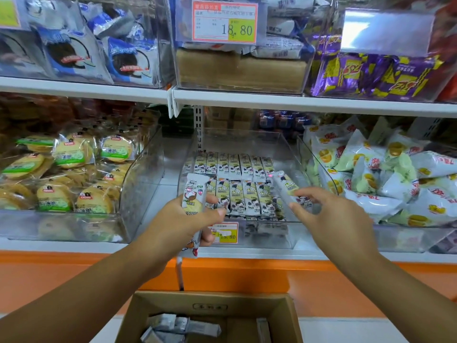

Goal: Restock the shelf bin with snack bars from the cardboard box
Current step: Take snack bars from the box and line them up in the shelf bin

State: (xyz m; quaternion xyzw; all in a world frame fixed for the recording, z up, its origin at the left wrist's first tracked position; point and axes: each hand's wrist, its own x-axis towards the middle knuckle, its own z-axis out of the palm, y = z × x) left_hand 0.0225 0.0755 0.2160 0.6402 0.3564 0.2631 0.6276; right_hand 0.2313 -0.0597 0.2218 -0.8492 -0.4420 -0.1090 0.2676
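A clear shelf bin (291,233) in the middle of the lower shelf holds two rows of white-and-green snack bars (243,180). My left hand (188,219) grips a small bunch of snack bars (194,194) upright in front of the bin's left side. My right hand (331,214) pinches one snack bar (284,185) and holds it tilted over the bin's right front corner. At the bottom stands an open cardboard box (284,315) with several silver-backed bars (178,326) lying inside.
A bin of round yellow cakes (71,174) stands to the left, a bin of white pillow packs (385,177) to the right. The upper shelf carries more bins and an 18.80 price tag (223,22). An orange shelf front (346,280) runs below.
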